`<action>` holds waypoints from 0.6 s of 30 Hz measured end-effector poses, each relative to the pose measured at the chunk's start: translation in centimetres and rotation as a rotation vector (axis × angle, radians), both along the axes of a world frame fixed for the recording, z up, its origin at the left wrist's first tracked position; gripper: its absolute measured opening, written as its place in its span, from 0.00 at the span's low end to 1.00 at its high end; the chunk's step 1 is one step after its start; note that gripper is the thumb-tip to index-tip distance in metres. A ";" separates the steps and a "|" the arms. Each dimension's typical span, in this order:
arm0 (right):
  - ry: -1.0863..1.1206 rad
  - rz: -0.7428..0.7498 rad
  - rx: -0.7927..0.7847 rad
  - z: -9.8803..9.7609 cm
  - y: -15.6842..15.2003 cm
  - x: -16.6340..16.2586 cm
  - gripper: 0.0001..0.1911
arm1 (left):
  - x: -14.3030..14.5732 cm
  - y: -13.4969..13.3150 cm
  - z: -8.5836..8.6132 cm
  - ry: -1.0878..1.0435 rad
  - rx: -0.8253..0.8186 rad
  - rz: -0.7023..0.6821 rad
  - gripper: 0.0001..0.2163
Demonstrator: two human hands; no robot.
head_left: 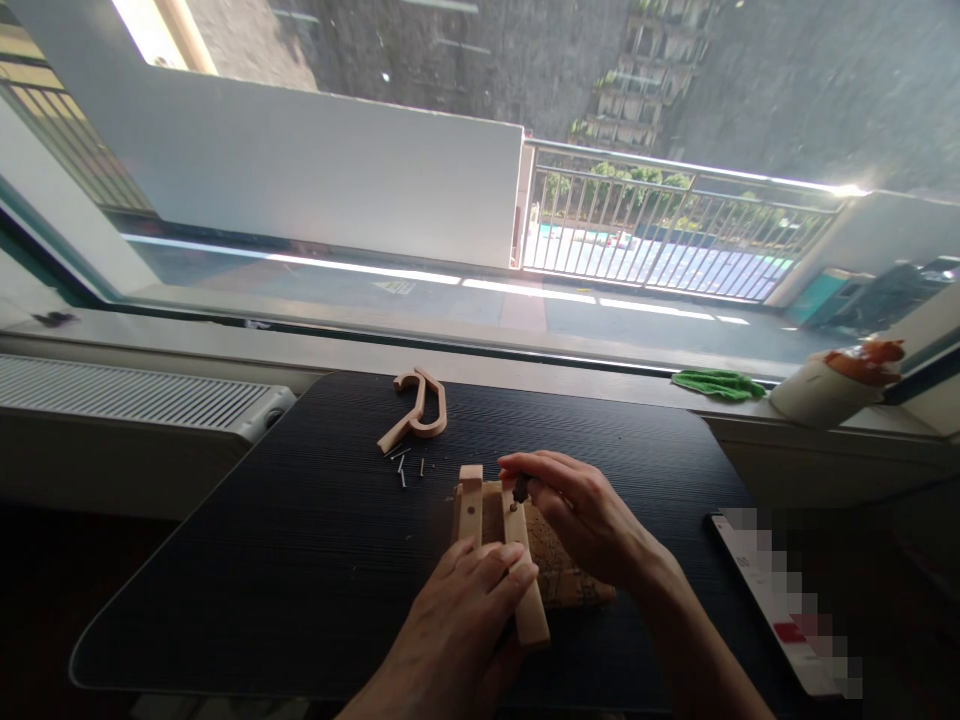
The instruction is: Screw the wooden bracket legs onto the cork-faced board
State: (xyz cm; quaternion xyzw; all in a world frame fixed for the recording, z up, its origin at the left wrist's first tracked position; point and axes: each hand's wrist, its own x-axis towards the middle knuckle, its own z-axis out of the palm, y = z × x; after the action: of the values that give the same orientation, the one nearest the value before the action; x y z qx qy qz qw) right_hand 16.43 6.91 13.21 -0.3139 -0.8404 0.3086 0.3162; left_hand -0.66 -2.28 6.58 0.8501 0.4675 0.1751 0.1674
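Fingers of the right hand (581,500) pinch one small dark piece (520,488); left hand (474,590) grips wooden bars (533,615) (screws (402,479) lie apart).

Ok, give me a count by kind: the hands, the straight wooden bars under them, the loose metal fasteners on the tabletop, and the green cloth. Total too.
Left hand and right hand: 2
Straight wooden bars: 2
Loose metal fasteners: at least 3, too small to count exactly
Green cloth: 1
Total: at least 8
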 end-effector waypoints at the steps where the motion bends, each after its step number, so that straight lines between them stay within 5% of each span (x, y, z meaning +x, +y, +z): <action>1: 0.001 -0.003 -0.001 0.0 0.0 0.0 0.20 | 0.0 0.0 0.0 0.004 -0.004 0.000 0.28; 18: 0.118 -0.009 0.012 -0.5 0.2 -0.2 0.14 | 0.0 0.1 0.6 -0.047 -0.033 0.004 0.27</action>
State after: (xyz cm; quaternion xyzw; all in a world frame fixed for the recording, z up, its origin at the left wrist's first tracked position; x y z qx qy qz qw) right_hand 16.28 7.16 12.75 -0.2968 -0.8207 0.3203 0.3686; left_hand -0.63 -2.16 7.14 0.8420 0.4678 0.1877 0.1922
